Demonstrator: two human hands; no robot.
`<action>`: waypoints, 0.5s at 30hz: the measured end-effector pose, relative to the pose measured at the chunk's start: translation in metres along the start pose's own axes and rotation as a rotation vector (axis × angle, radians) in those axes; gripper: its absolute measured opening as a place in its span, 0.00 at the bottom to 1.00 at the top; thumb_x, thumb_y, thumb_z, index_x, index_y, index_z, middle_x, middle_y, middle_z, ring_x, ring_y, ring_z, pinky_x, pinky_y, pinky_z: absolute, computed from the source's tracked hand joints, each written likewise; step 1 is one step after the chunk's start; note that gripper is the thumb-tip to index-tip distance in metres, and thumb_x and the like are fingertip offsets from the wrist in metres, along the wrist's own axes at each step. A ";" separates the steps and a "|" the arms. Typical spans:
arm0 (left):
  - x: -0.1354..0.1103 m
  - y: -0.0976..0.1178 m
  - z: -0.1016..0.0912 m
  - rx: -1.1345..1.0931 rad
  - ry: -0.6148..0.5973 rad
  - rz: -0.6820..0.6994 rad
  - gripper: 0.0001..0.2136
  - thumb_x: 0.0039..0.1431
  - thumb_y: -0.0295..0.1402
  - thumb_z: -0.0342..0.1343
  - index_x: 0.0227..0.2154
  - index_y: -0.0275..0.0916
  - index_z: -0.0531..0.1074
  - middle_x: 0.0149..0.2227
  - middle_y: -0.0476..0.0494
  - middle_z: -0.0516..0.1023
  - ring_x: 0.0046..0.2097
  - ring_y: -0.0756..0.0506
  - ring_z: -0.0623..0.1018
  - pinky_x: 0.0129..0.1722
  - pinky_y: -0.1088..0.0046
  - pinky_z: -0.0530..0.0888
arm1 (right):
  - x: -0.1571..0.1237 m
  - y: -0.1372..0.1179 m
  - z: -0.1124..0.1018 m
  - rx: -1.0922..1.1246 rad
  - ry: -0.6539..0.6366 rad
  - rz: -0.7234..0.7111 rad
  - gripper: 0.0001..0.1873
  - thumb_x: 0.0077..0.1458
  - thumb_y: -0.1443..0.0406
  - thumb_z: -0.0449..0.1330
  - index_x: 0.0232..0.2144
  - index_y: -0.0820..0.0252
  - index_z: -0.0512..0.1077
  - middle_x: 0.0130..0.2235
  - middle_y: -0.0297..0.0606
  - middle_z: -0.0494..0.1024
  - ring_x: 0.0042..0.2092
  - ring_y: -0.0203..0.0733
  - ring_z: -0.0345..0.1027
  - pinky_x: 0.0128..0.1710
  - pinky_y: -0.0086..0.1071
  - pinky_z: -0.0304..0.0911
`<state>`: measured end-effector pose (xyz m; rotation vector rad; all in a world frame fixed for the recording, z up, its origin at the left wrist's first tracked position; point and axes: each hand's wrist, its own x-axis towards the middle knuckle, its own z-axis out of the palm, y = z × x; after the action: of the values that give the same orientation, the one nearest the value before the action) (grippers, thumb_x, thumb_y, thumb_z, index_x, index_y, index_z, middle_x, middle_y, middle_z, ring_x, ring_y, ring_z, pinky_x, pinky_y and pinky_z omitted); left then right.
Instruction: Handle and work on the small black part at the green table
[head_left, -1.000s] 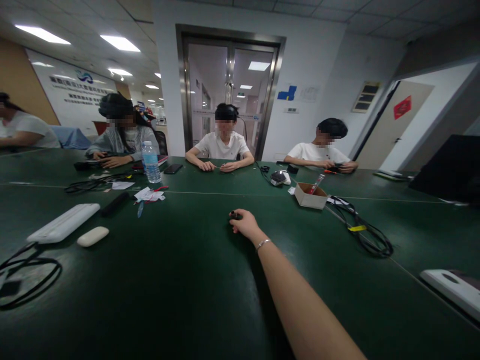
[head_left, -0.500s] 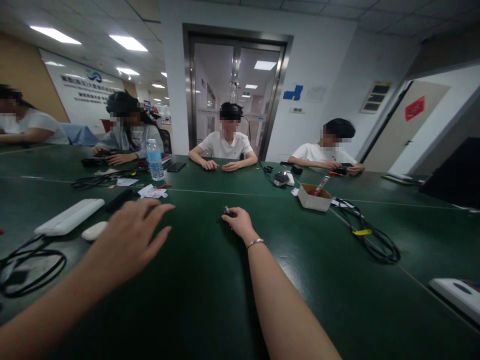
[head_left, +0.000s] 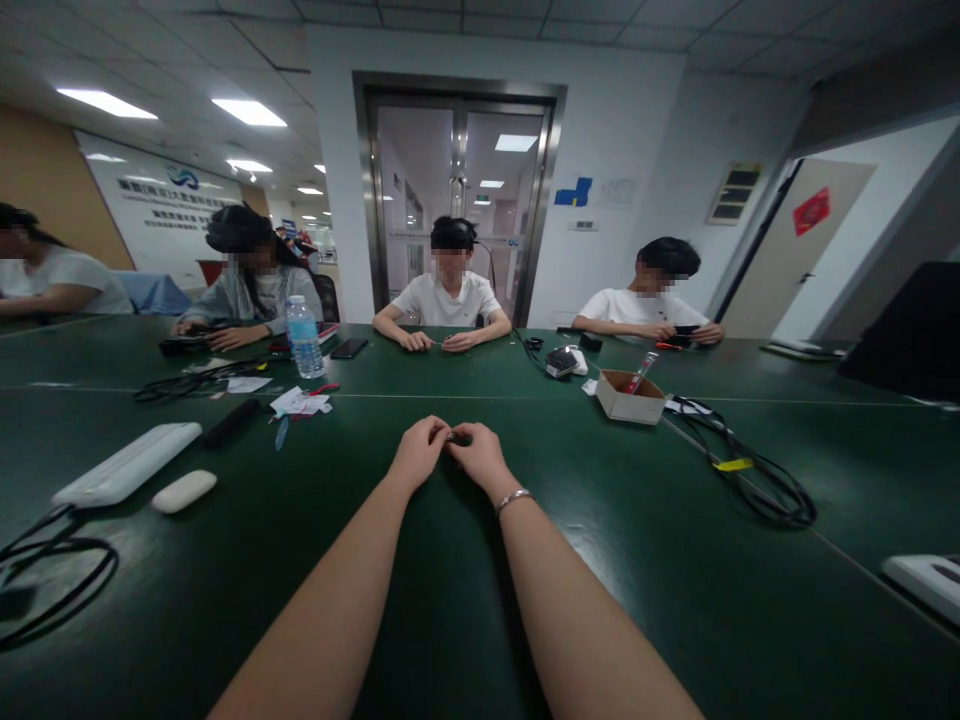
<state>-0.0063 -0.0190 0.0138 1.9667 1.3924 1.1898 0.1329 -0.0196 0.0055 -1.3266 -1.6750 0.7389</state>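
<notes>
Over the middle of the green table point(head_left: 420, 620), my two hands meet at the fingertips. My right hand point(head_left: 478, 455), with a silver bracelet at its wrist, is closed around a small dark object with a shiny metallic part point(head_left: 452, 437). Its kind is too small to tell. My left hand point(head_left: 420, 455) is closed too, thumb and fingers pinched against the left side of that object. Most of the object is hidden by my fingers.
Left: a white power bank-like case point(head_left: 129, 465), a white oval case point(head_left: 184, 492), paper scraps point(head_left: 301, 401), a water bottle point(head_left: 304, 340). Right: an open small box point(head_left: 631, 403) and a coiled black cable point(head_left: 750, 485). Several people sit across the table, one person point(head_left: 448, 295) directly opposite.
My left hand has come from the left, where it was raised with fingers spread, to the small object and closed on it. My right hand has kept its hold, almost in place.
</notes>
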 end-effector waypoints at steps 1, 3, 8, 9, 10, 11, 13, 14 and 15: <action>0.000 -0.006 0.000 -0.090 -0.006 -0.030 0.09 0.57 0.37 0.49 0.33 0.39 0.71 0.34 0.44 0.75 0.37 0.46 0.74 0.38 0.70 0.70 | 0.001 0.000 0.000 0.030 -0.022 0.016 0.08 0.48 0.71 0.63 0.34 0.62 0.75 0.32 0.36 0.74 0.20 0.29 0.63 0.16 0.20 0.59; 0.001 -0.016 0.001 -0.223 -0.027 -0.075 0.09 0.54 0.38 0.52 0.34 0.38 0.71 0.33 0.45 0.76 0.35 0.47 0.75 0.37 0.70 0.71 | 0.003 0.000 -0.001 0.145 -0.070 0.061 0.10 0.48 0.74 0.61 0.36 0.63 0.74 0.28 0.34 0.74 0.19 0.29 0.63 0.16 0.21 0.61; 0.004 -0.020 0.001 -0.246 -0.016 -0.086 0.10 0.52 0.37 0.56 0.34 0.38 0.73 0.34 0.44 0.77 0.37 0.46 0.76 0.40 0.69 0.72 | 0.009 0.002 -0.009 0.510 -0.088 0.184 0.12 0.52 0.77 0.56 0.39 0.65 0.72 0.30 0.36 0.74 0.21 0.30 0.69 0.23 0.23 0.69; 0.004 -0.018 0.001 -0.237 -0.009 -0.084 0.09 0.52 0.37 0.56 0.34 0.38 0.73 0.34 0.44 0.77 0.37 0.46 0.76 0.41 0.68 0.72 | 0.010 0.002 -0.010 0.560 -0.077 0.210 0.12 0.54 0.77 0.55 0.39 0.65 0.71 0.30 0.36 0.74 0.22 0.31 0.70 0.24 0.23 0.70; 0.003 -0.016 0.001 -0.228 0.000 -0.081 0.09 0.52 0.36 0.55 0.34 0.38 0.73 0.35 0.43 0.77 0.38 0.46 0.76 0.42 0.68 0.72 | 0.010 0.002 -0.012 0.598 -0.064 0.234 0.12 0.55 0.77 0.54 0.40 0.66 0.71 0.29 0.36 0.73 0.22 0.31 0.70 0.24 0.24 0.71; 0.003 -0.014 0.001 -0.221 0.011 -0.079 0.09 0.52 0.35 0.55 0.34 0.38 0.73 0.35 0.43 0.77 0.39 0.46 0.76 0.42 0.67 0.72 | 0.011 0.002 -0.013 0.625 -0.051 0.255 0.11 0.56 0.77 0.54 0.40 0.66 0.71 0.29 0.37 0.73 0.22 0.31 0.70 0.24 0.24 0.71; 0.002 -0.013 0.000 -0.217 0.023 -0.076 0.08 0.53 0.35 0.55 0.34 0.38 0.74 0.36 0.43 0.77 0.39 0.46 0.76 0.43 0.67 0.72 | 0.010 0.002 -0.014 0.667 -0.035 0.280 0.11 0.56 0.78 0.54 0.40 0.67 0.70 0.29 0.37 0.73 0.22 0.32 0.71 0.25 0.25 0.72; 0.002 -0.013 0.000 -0.222 0.025 -0.078 0.08 0.53 0.34 0.55 0.35 0.38 0.74 0.37 0.43 0.77 0.39 0.46 0.76 0.44 0.67 0.73 | 0.010 0.002 -0.015 0.686 -0.034 0.285 0.10 0.56 0.77 0.55 0.40 0.67 0.70 0.28 0.37 0.73 0.23 0.33 0.71 0.25 0.26 0.73; 0.003 -0.014 0.000 -0.232 0.023 -0.082 0.08 0.53 0.34 0.55 0.35 0.38 0.74 0.37 0.43 0.77 0.39 0.46 0.76 0.43 0.67 0.73 | 0.009 0.002 -0.016 0.707 -0.037 0.284 0.09 0.55 0.77 0.56 0.39 0.67 0.70 0.28 0.38 0.74 0.24 0.34 0.72 0.27 0.27 0.74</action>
<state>-0.0131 -0.0110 0.0037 1.7251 1.2704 1.2779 0.1469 -0.0110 0.0136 -1.0357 -1.0864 1.3738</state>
